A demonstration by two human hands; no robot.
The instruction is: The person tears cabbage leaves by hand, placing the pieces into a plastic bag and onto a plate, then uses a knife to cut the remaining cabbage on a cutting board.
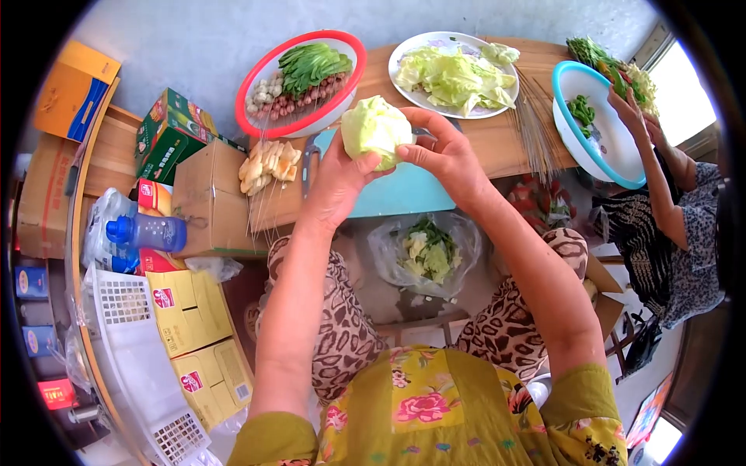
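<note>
A pale green head of cabbage (376, 132) is held up above the blue cutting board (404, 190). My left hand (336, 182) cups it from the left and below, fingers wrapped round it. From the right, my right hand (443, 151) grips its edge with thumb and bent fingers; the fingertips are partly hidden. Beyond the hands, loose cabbage leaves (458, 78) lie on a white plate (420, 99). Below the table, between my knees, a clear plastic bag (381, 248) holds leaf scraps (431, 256).
A red-rimmed basin (359, 58) with skewered food and greens stands back left, near mushroom pieces (268, 165). Thin skewers (536, 124) lie right of the plate. Another person's hands (641, 116) are over a blue-rimmed basin (614, 175). Boxes (214, 194) and a blue bottle (148, 231) are left.
</note>
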